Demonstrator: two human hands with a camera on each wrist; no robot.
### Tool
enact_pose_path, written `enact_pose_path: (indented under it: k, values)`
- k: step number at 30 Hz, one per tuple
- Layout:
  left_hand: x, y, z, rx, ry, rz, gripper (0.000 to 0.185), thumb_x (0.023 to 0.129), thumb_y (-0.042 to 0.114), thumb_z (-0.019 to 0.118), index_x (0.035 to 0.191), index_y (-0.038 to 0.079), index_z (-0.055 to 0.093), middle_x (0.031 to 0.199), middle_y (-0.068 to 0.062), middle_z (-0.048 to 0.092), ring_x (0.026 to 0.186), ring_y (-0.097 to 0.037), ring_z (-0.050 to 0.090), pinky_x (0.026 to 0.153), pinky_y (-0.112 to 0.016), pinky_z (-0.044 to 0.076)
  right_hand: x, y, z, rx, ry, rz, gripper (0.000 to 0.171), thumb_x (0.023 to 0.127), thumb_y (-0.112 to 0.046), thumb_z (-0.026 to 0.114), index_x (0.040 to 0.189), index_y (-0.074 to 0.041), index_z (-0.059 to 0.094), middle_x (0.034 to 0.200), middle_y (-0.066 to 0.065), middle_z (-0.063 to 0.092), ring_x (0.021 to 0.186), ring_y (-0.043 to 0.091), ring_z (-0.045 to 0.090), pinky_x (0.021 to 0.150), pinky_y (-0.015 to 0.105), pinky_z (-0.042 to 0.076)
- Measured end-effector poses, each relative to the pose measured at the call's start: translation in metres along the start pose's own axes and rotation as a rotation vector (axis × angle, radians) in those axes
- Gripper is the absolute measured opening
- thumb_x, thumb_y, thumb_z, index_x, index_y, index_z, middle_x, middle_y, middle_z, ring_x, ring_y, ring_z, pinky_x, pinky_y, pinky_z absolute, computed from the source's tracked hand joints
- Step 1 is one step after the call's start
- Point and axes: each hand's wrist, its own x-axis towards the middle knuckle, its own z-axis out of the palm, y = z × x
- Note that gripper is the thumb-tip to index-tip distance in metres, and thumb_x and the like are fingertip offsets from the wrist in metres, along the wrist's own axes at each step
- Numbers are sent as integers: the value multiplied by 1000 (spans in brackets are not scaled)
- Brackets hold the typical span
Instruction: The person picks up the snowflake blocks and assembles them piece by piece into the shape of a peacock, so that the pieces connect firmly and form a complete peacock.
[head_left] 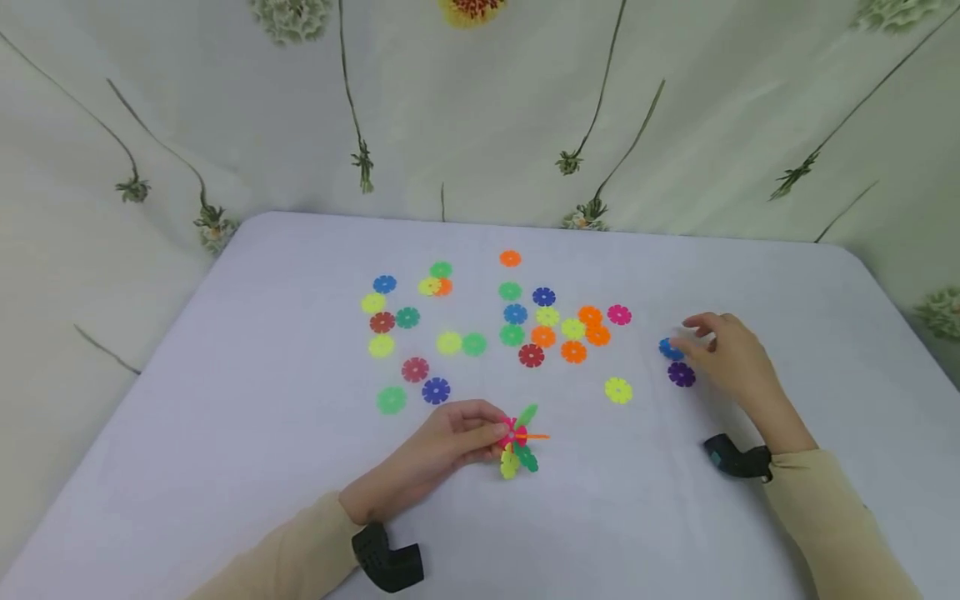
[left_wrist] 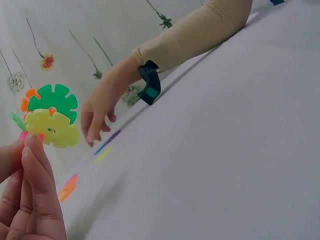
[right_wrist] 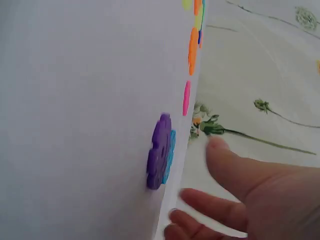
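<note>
My left hand [head_left: 450, 437] pinches a pink notched plastic disc [head_left: 520, 437] between thumb and fingers. Joined to that disc are a yellow disc [left_wrist: 52, 129], a dark green disc [left_wrist: 54, 101], an orange disc [left_wrist: 31, 96] and a light green disc [head_left: 528, 415]. Over on the right, my right hand [head_left: 731, 362] hovers near a blue disc [head_left: 670, 349], thumb and fingers spread apart and holding nothing. In the right wrist view, a purple disc [right_wrist: 159, 152] lies flat on the table beside the blue one.
Several loose discs in many colours lie across the middle of the white table [head_left: 225, 375], including a yellow disc [head_left: 618, 390] and a pink disc [head_left: 619, 315] left of my right hand. Behind the table hangs a flower-patterned cloth [head_left: 465, 108].
</note>
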Motion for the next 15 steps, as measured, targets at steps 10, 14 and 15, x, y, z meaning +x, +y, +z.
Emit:
enact_pose_path:
  k: [10,14,15]
  values:
    - [0,-1,5,106,-8,-1,28,88,15,67,110,-2,64,102,-11,66,92,-22,64,81,-31,51,-3,-15,5,122,-51,-76,18,86,-5,67,96,2,54,85,16,60,74,29,57,59,32,49]
    - [0,-2,6,194,-16,3,26,87,14,68,108,-1,66,99,-10,68,90,-22,65,80,-30,51,-18,-51,29,443,-97,-246,9,88,1,62,97,3,60,80,13,63,66,24,59,59,26,52]
    - [0,-2,6,213,-23,7,26,87,14,68,107,-2,66,97,-10,68,89,-21,65,79,-30,52,-24,-62,36,542,-151,-300,10,89,1,61,99,4,61,80,14,64,65,24,61,60,27,53]
